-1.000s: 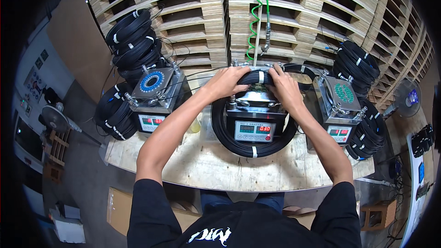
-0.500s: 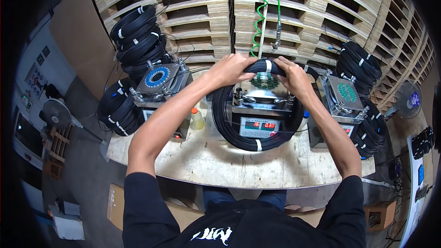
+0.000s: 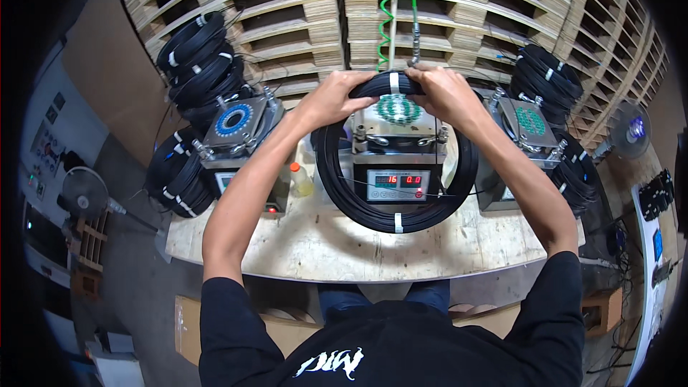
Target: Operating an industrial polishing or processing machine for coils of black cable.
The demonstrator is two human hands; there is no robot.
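Note:
Between my two hands a large coil of black cable [image 3: 329, 172], bound with white ties, is held at its top edge. My left hand [image 3: 339, 98] closes round the upper left of the loop, and my right hand [image 3: 446, 93] grips its upper right. The loop encircles the front of the middle machine [image 3: 434, 160], its lower part hanging before the lit display panel [image 3: 400, 186]. A round plate with green fittings [image 3: 398, 110] shows on the machine's top, just below the held part of the coil.
On the left stands a machine with a blue ring [image 3: 234, 120] beside stacked black cable coils [image 3: 195, 75]. To the right is another machine with green fittings [image 3: 530, 121] and more coils [image 3: 548, 84]. An orange-capped bottle [image 3: 300, 180] stands on the wooden table [image 3: 344, 247]. A green air hose [image 3: 413, 0] hangs before pallets [image 3: 459, 21].
The coil's top and both hands have shifted slightly left and up in the picture, and the whole view has moved a little too. A red reading on the display has changed.

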